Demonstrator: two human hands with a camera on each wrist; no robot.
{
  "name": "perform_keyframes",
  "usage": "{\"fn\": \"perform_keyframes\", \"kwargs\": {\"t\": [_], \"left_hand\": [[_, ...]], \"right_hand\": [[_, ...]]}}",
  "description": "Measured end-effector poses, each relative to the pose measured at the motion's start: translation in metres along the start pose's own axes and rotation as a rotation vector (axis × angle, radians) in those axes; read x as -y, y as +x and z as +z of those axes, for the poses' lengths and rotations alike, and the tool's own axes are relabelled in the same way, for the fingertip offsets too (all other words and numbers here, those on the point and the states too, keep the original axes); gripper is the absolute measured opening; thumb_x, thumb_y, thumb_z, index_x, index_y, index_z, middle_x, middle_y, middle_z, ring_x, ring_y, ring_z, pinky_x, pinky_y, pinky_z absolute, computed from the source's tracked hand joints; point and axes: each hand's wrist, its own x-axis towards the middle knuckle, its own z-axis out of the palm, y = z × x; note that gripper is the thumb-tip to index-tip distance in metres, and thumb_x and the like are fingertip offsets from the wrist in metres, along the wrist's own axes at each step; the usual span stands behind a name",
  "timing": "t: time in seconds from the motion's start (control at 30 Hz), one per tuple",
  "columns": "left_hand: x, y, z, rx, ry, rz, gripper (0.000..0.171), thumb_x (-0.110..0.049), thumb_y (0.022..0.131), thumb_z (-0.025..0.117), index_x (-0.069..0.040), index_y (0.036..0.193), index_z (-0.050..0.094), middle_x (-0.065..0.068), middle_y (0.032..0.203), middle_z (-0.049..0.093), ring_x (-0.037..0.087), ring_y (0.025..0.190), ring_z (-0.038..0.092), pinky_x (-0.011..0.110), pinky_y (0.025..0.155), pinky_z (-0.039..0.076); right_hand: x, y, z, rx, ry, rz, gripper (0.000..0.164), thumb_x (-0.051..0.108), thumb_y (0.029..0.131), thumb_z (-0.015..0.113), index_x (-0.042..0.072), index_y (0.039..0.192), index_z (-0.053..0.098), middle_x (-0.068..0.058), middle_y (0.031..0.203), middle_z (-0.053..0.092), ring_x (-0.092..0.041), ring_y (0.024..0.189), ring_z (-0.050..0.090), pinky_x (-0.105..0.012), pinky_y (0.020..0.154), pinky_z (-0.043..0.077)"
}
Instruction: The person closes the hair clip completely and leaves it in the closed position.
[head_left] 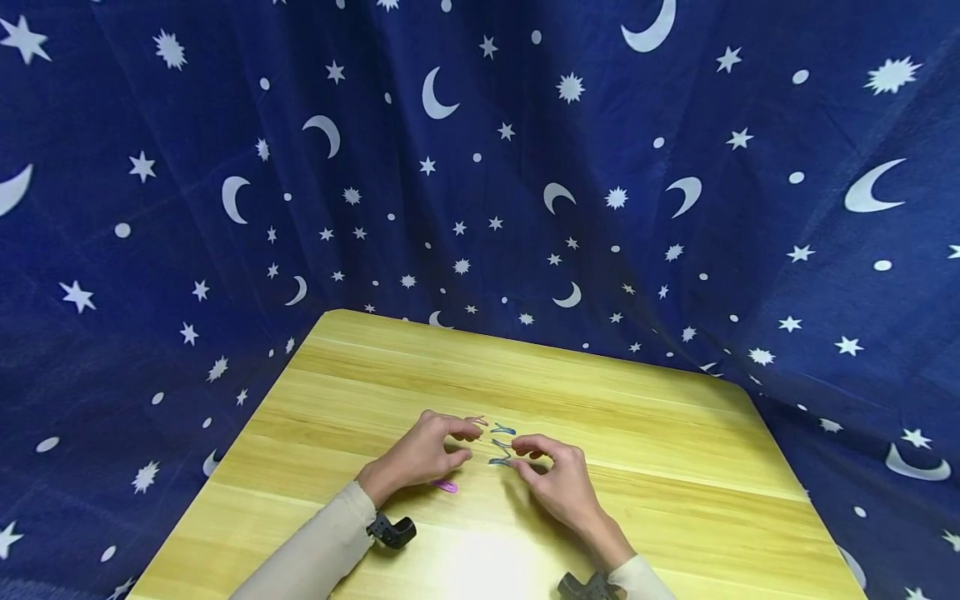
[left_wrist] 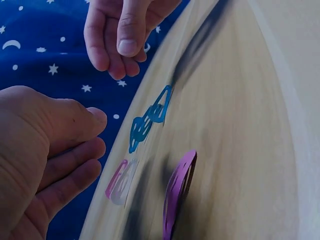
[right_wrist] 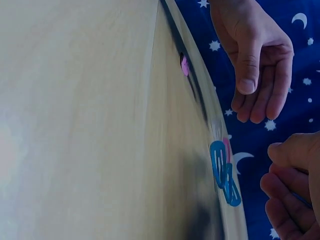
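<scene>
- Beige sleeve (head_left: 322,537) at the far left, ending in the left hand (head_left: 427,450); I see its thumb and fingers well parted, holding nothing.
- Purple clip (head_left: 446,486) on the wooden table (head_left: 675,500), near that hand and on its sleeve side.
- Pink clip (left_wrist: 115,180) near the left fingertips; from the left wrist I make out a whitish clip (left_wrist: 121,190) just beside it.
- Two blue clips (head_left: 504,430) lie between the hands.
- Right hand (head_left: 558,483) loosely curved, thumb slightly off its fingers, nothing held; my right wrist view shows it apart from the clips.
</scene>
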Motion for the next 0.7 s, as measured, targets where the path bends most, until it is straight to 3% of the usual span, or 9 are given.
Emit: {"fn": "perform_keyframes", "kwargs": {"t": [0.43, 0.6, 0.7], "left_hand": [[-0.007, 0.011, 0.017, -0.006, -0.010, 0.023, 0.031, 0.000, 0.093, 0.083, -0.002, 0.124, 0.080, 0.010, 0.126, 0.081, 0.023, 0.110, 0.080, 0.031, 0.101, 0.063], [-0.005, 0.014, 0.025, -0.002, -0.018, 0.038, 0.030, 0.002, 0.093, 0.083, -0.001, 0.123, 0.080, 0.010, 0.122, 0.082, 0.020, 0.107, 0.081, 0.022, 0.096, 0.062], [-0.006, 0.017, 0.028, 0.002, -0.004, 0.052, 0.030, 0.002, 0.092, 0.084, -0.002, 0.122, 0.080, 0.009, 0.120, 0.082, 0.017, 0.107, 0.081, 0.029, 0.104, 0.061]], "right_hand": [[-0.010, -0.009, -0.002, -0.001, 0.006, 0.073, 0.027, -0.002, 0.083, 0.091, 0.004, 0.108, 0.082, -0.008, 0.100, 0.084, -0.009, 0.085, 0.077, -0.035, 0.078, 0.068], [-0.012, -0.010, -0.001, 0.015, 0.046, 0.094, 0.027, -0.005, 0.083, 0.089, 0.001, 0.109, 0.081, -0.012, 0.101, 0.084, -0.015, 0.087, 0.079, -0.035, 0.080, 0.069], [-0.013, -0.010, 0.002, 0.032, 0.065, 0.114, 0.028, -0.006, 0.084, 0.089, 0.002, 0.110, 0.080, -0.012, 0.103, 0.084, -0.022, 0.090, 0.081, -0.035, 0.083, 0.069]]}}
